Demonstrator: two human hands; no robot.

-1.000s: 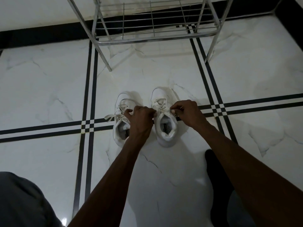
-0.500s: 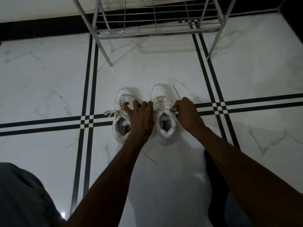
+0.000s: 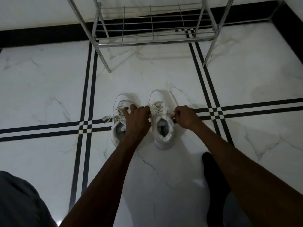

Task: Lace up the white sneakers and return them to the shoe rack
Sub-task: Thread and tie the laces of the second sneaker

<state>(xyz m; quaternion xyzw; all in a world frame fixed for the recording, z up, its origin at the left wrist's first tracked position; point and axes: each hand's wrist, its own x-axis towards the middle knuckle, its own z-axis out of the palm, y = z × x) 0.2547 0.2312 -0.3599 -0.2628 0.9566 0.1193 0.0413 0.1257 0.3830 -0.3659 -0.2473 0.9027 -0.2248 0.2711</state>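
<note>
Two white sneakers stand side by side on the marble floor, toes pointing away from me. My left hand (image 3: 136,119) lies partly over the left sneaker (image 3: 118,128) and pinches one lace end of the right sneaker (image 3: 162,128) at its left side. My right hand (image 3: 184,116) pinches the other lace end on that shoe's right side. The right sneaker's laces (image 3: 157,108) cross up its tongue. A loose lace end (image 3: 107,119) of the left sneaker trails out to the left.
A chrome wire shoe rack (image 3: 154,35) stands just beyond the sneakers against a black skirting; its lowest shelf holds nothing. Black inlay stripes cross the white floor. My dark-socked foot (image 3: 213,177) rests at lower right, my knee (image 3: 19,202) at lower left.
Both hands have spread apart to either side of the right sneaker, drawing its lace ends outward. The view has tilted up a little, showing more of the rack.
</note>
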